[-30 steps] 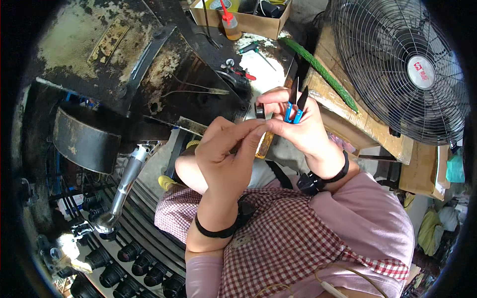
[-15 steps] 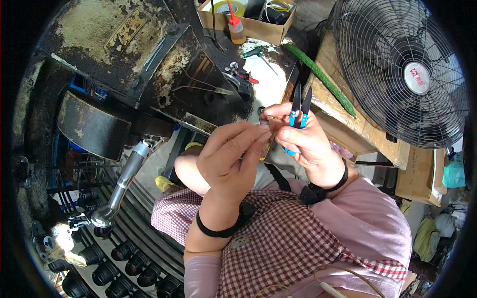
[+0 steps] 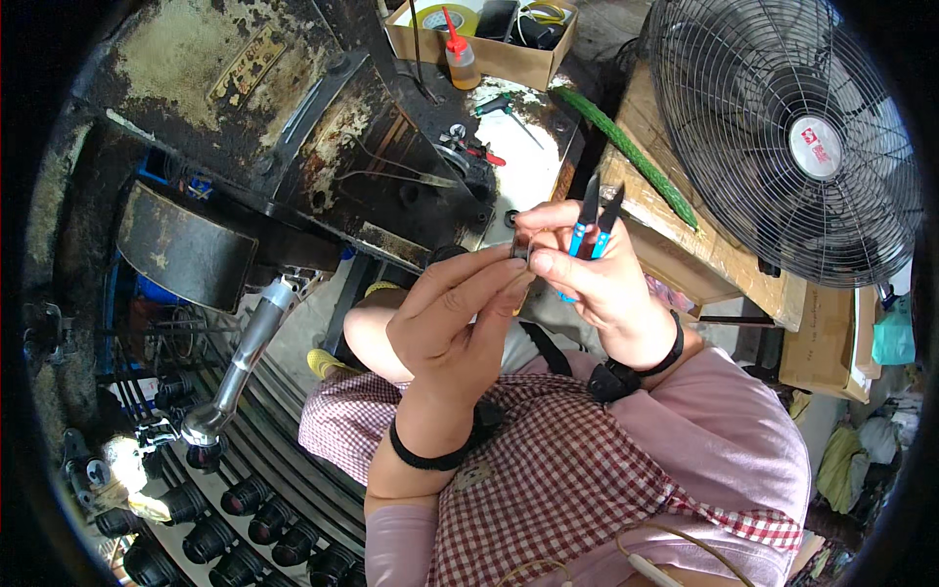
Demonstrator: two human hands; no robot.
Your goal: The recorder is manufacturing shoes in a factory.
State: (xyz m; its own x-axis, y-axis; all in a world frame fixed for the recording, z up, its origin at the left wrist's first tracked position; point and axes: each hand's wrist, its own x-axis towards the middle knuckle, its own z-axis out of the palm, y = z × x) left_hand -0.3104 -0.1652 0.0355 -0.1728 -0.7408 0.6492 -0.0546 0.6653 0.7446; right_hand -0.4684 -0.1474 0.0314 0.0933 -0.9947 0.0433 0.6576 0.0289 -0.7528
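Note:
In front of my chest, both hands meet at the fingertips around a small shiny piece (image 3: 521, 245), mostly covered by fingers, so its exact kind is unclear. My left hand (image 3: 455, 318) is closed, its thumb and fingers pinching the lower side of this piece. My right hand (image 3: 611, 289) pinches the same piece between thumb and forefinger. Tucked among the right hand's other fingers is a pair of thread snips (image 3: 592, 235) with blue handles. Their two dark blades stick up, spread apart, away from the small piece.
A worn black machine (image 3: 381, 166) fills the left, with a metal rod (image 3: 245, 352) below it. Beyond my hands are an oil bottle (image 3: 462, 61), a screwdriver (image 3: 509, 112) and a cardboard box (image 3: 528, 64). A cucumber (image 3: 636, 157) lies near a large fan (image 3: 792, 137). Several black cylinders stand lower left.
My right thumb and forefinger have drawn in toward my left fingertips at the small piece. The snips have tilted and shifted slightly right. My left hand has barely moved.

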